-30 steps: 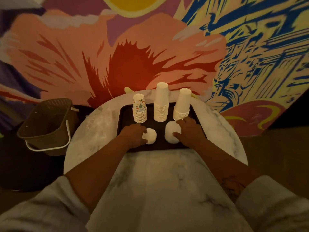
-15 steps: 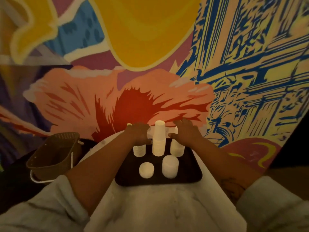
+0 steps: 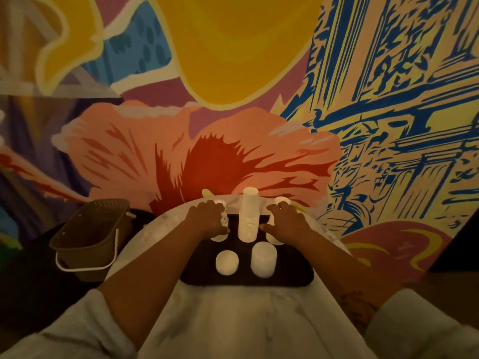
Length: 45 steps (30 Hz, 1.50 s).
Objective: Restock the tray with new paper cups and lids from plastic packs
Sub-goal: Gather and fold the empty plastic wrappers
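Tray (image 3: pixel 293 278): 2 outer cup stacks (image 3: pixel 219 238) at far edge are clasped by left grip (image 3: pixel 207 221) and right grip (image 3: pixel 285 224); aligning judged underway; gentle release next.

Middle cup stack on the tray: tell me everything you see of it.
White paper cups nested upside down, rims ringing the lower half. The middle cup stack stands upright at the back of the dark tray, the tallest there. The left hand grips the left stack, the right hand the right stack; whether their thumbs touch it is unclear.
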Tool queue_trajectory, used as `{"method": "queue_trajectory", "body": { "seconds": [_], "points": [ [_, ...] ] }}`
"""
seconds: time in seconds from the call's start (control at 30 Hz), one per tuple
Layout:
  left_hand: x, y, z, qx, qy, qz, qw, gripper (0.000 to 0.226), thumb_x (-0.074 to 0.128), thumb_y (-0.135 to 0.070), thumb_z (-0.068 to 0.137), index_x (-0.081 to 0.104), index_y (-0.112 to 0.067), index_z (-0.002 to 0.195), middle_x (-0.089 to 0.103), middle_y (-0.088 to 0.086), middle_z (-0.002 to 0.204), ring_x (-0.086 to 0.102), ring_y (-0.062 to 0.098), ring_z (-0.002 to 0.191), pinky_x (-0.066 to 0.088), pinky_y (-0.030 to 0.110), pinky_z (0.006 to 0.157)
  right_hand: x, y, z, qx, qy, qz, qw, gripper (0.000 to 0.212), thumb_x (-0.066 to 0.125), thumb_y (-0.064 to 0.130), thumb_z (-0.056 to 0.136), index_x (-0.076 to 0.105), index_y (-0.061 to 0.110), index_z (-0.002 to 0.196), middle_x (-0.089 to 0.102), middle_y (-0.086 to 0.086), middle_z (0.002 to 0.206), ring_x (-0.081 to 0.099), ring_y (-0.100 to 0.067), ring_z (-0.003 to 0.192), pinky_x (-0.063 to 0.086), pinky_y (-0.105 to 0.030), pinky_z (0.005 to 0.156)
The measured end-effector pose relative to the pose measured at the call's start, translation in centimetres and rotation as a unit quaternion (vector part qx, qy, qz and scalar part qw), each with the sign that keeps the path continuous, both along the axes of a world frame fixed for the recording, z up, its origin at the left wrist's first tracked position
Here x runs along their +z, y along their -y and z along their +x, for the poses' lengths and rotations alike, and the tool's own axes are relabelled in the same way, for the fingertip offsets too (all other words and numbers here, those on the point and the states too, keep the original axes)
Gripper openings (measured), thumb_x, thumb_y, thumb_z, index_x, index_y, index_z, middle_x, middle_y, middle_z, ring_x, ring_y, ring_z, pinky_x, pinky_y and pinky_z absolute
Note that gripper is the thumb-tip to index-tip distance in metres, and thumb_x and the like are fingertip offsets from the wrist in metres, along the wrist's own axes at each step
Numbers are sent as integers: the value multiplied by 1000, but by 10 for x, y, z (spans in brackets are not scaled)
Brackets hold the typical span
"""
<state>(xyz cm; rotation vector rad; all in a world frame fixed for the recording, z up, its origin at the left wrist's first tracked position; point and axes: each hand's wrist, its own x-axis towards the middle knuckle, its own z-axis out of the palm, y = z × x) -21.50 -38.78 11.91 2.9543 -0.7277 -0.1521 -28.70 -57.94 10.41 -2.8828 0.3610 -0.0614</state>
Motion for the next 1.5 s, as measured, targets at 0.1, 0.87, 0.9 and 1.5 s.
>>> {"method": "queue_trajectory", "body": {
  "seconds": [0.1, 0.87, 0.9, 1.5],
  "points": [
    [-22, -25, 0, 38, -24, 25, 999, 74, 68, -47, 76, 37, -21, 137, 45, 6, 138, 46, 24, 124, 40, 39, 101, -16, -15, 3, 22, -13, 6, 1000, 63, 56, 50, 85, 36, 21, 138, 42, -10, 139, 42, -28, 125, 40, -45, 101],
    [-162, -187, -56, 24, -215, 75, 973, 79, 60, -48, 83, 23, -20, 147, 24, 1, 155, 26, 22, 140, 16, 34, 115, -134, -197, 26, 232, -200, 83, 948, 59, 57, 22, 90, 31, 21, 142, 35, -8, 144, 39, -28, 131, 36, -41, 109],
    [-161, -189, -56, 28, -193, 37, 980, 76, 61, -47, 83, 28, -21, 145, 30, -1, 152, 30, 19, 139, 18, 31, 114, -137, -199, 25, 234, -176, 95, 951, 60, 55, 17, 91, 28, 22, 144, 35, -7, 144, 39, -27, 131, 37, -41, 109],
    [-148, -223, -18, 356, -171, -177, 902, 32, 69, -35, 79, 65, -26, 109, 54, 9, 125, 52, 30, 115, 43, 42, 100, -127, -193, 29, 280, -24, 117, 952, 38, 57, 15, 89, 54, 20, 126, 52, -1, 134, 45, -19, 127, 34, -41, 110]
  ]
}}
